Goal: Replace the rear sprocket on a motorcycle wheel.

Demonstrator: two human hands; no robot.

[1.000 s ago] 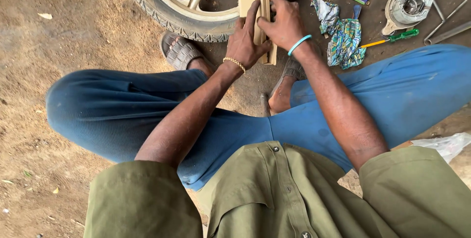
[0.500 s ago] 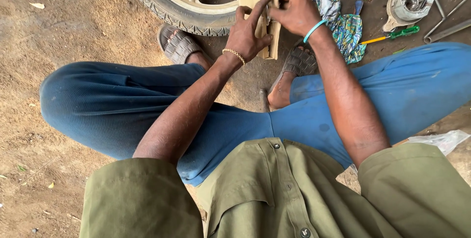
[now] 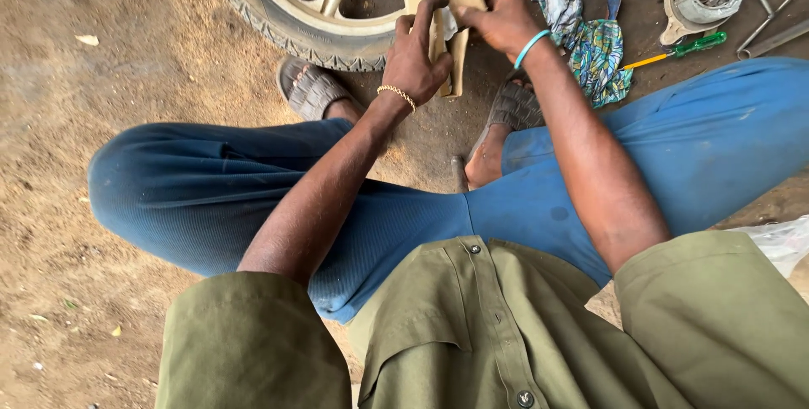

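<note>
Fingers of left hand (image 3: 415, 57) and right hand (image 3: 497, 17) clamped on flat tan cardboard piece (image 3: 451, 5), just beside ribbed rubber tyre (image 3: 278, 17); crumpled patterned cloth (image 3: 594, 42) near.

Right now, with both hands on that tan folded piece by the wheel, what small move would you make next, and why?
Probably pry the flaps a little wider. The left hand grips the tan piece from the side, fingers hooked over its edge, while the right hand pinches its top. It looks only partly parted, held upright above the ground just in front of the wheel. What is inside cannot be seen.
</note>
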